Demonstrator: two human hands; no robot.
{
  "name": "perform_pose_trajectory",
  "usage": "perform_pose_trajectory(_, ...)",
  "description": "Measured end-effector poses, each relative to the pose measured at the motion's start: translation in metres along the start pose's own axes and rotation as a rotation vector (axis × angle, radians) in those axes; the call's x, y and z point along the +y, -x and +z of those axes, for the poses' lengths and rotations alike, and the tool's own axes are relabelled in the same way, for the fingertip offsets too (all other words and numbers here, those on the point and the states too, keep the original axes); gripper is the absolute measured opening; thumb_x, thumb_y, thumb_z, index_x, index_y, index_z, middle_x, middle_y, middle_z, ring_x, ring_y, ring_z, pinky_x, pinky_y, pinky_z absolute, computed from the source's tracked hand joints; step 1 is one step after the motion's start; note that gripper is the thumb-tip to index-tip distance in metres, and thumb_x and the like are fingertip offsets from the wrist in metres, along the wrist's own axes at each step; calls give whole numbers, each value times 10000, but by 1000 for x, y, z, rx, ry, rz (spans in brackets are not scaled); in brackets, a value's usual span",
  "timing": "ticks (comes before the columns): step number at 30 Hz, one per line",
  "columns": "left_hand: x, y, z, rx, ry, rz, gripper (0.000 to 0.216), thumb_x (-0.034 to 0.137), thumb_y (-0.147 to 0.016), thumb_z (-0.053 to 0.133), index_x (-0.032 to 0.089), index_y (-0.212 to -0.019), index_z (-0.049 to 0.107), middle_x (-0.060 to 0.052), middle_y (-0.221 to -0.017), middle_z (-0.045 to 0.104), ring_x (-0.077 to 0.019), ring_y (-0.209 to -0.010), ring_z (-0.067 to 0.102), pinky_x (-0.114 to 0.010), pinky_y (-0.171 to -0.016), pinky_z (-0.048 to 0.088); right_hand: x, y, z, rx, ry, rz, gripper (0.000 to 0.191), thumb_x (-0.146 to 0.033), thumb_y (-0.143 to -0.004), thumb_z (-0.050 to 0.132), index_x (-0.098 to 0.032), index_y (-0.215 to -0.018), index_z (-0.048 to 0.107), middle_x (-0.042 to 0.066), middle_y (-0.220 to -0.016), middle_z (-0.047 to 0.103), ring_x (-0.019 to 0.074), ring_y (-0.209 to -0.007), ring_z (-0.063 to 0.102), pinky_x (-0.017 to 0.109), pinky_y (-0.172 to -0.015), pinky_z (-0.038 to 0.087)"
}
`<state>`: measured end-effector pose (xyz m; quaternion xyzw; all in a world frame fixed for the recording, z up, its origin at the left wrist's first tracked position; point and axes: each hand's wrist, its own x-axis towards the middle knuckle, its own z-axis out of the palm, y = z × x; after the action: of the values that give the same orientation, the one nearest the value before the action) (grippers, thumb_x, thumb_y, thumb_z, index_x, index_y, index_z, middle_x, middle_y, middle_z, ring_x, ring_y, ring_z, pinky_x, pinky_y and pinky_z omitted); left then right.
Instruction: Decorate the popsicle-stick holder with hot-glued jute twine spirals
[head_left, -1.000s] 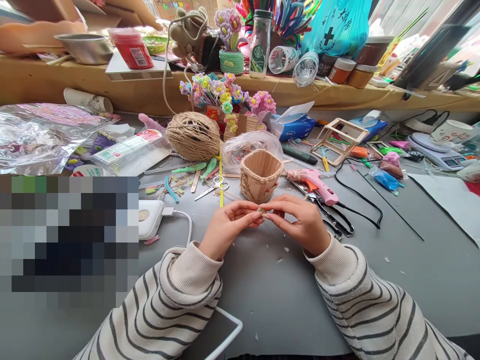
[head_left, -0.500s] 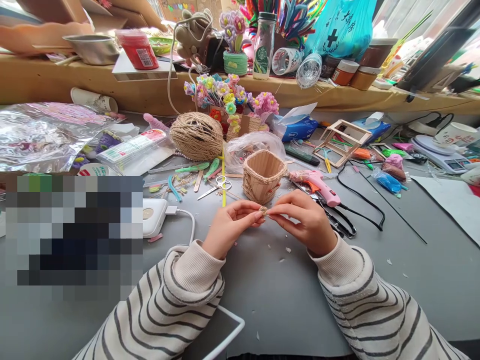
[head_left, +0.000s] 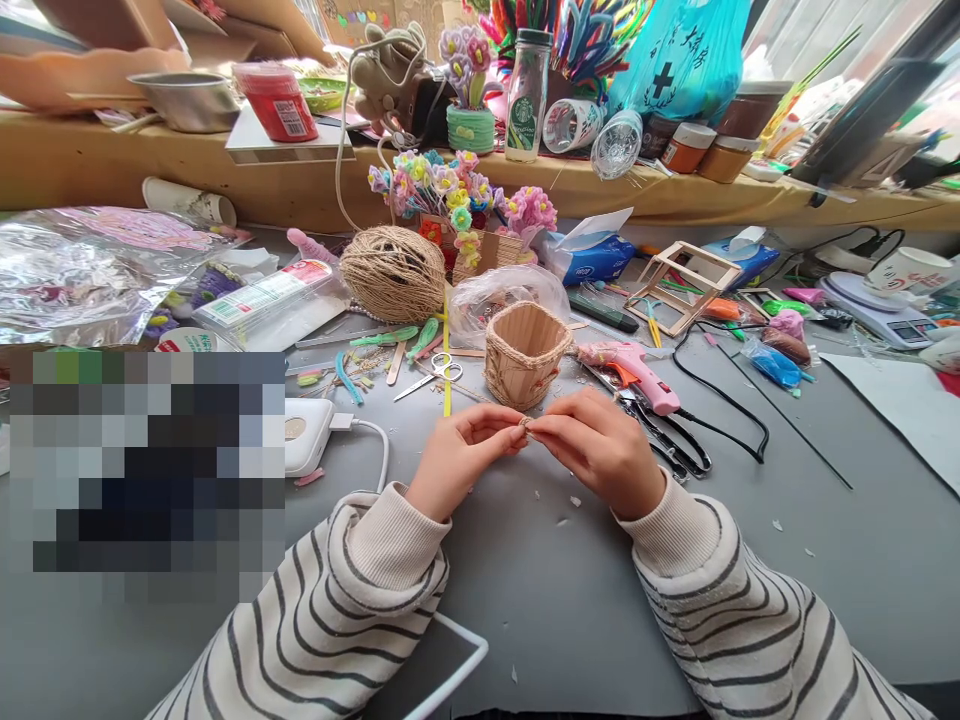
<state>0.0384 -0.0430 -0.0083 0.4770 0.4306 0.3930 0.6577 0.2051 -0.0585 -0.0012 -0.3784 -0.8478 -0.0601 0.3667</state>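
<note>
My left hand [head_left: 469,452] and my right hand [head_left: 600,445] meet fingertip to fingertip above the grey table. Both pinch a small tan piece of twine [head_left: 526,422], mostly covered by the fingers. Just behind them stands a wooden basket [head_left: 517,365] with a braided twine rim. To its left lie white-handled scissors [head_left: 435,377] beside a yellow strip [head_left: 448,395]. A pink glue gun [head_left: 641,378] rests to the right of the basket, and a ball of twine [head_left: 394,272] sits farther back on the left.
A white power bank [head_left: 309,440] with a white cable lies left of my hands. Black pliers [head_left: 679,445] and the glue gun's black cord are at the right. Behind stand a small wooden frame [head_left: 684,287], fuzzy flowers [head_left: 450,190] and a shelf [head_left: 285,175] loaded with jars.
My right hand has shifted slightly left, its fingers closing nearer to the left fingertips over the small twine piece. The left hand is nearly still.
</note>
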Motion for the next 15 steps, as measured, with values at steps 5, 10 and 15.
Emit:
perform_pose_trajectory(5,-2,-1,0,11,-27,18,200,276,-616,672,147,-763,628,-18,-731,660,-147,-700,626,-257,-684,505,-5,-3,1,0,92,-29,112,-125,-776,511,-122,-781,623,68,-679,601,143,-659,524,252,-597,451)
perform_pose_trajectory(10,-3,-1,-1,-2,-53,16,186,269,-644,653,153,-787,628,-13,-743,657,-135,-716,622,-233,-684,501,-5,-2,3,-28,70,24,134,-146,-797,485,-123,-766,614,73,-695,598,140,-660,541,246,-605,454)
perform_pose_trajectory(15,-2,0,0,-8,-48,4,192,259,-647,654,151,-803,623,-13,-759,658,-127,-729,619,-222,-695,494,-4,0,6,-57,-42,129,133,-158,-812,465,-136,-816,596,64,-738,593,125,-683,551,233,-634,461)
